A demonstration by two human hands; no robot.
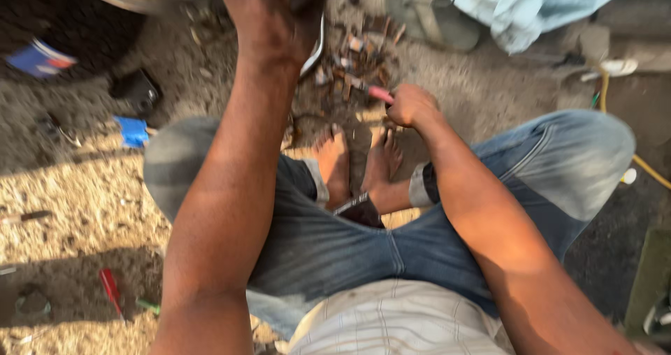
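the person sits low on sandy ground with both knees spread and bare feet (pixel 360 163) together in the middle. the left hand (pixel 269 16) is stretched far forward at the top of the view, arm nearly straight, knuckles up, fingers curled down over something dark; it is blurred, so i cannot tell exactly what it holds, though a curved strip of pale metal (pixel 316 47) shows just at its right edge. the right hand (pixel 411 105) sits nearer, just past the right foot, forearm running down and to the right over the knee, fist wrapped tight round a pink-handled tool (pixel 377 93). that tool's long axis runs from the fist up and to the left, its working end pointing into a heap of small rusty metal scraps (pixel 353 58) lying on the ground between the two hands, just beyond the toes. off to the left lie a blue scrap (pixel 131 131) and a dark flat object (pixel 136 89), and near the left knee a red-handled screwdriver (pixel 110 290) rests on the sand. a yellow hose (pixel 646 166) runs along the far right.
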